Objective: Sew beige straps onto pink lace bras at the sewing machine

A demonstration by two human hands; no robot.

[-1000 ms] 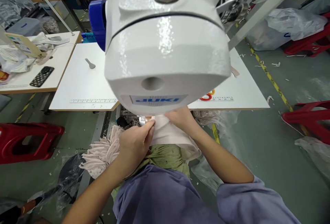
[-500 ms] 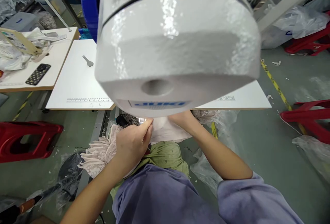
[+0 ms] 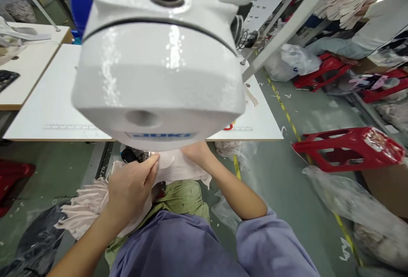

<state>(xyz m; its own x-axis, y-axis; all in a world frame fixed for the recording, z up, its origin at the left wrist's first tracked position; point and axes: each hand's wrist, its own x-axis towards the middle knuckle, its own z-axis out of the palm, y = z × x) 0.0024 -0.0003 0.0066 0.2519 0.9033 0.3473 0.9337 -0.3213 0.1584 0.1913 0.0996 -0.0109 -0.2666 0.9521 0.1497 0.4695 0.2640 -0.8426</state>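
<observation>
A glossy white sewing machine head (image 3: 156,86) with blue lettering fills the upper middle and hides whatever lies behind it. Below its front edge spreads a piece of pale pink fabric (image 3: 178,171). My left hand (image 3: 132,185) is closed at the fabric's left side, its thumb and forefinger pinched together on the edge. At the right side of the fabric rests my right hand (image 3: 199,156); its fingers pass under the machine head and are hidden. A bunch of pale pink fabric pieces (image 3: 84,209) hangs to the left of my left forearm.
The white table (image 3: 44,98) carries a printed ruler (image 3: 70,126) along its front edge. A red stool (image 3: 347,145) stands on the floor to the right, with plastic bags (image 3: 366,209) near it. Another person's sleeve (image 3: 379,26) shows at the upper right.
The view has swung to the right and drawn back, so more of the machine top and the right-hand floor shows. Both hands keep nearly the same hold at the fabric.
</observation>
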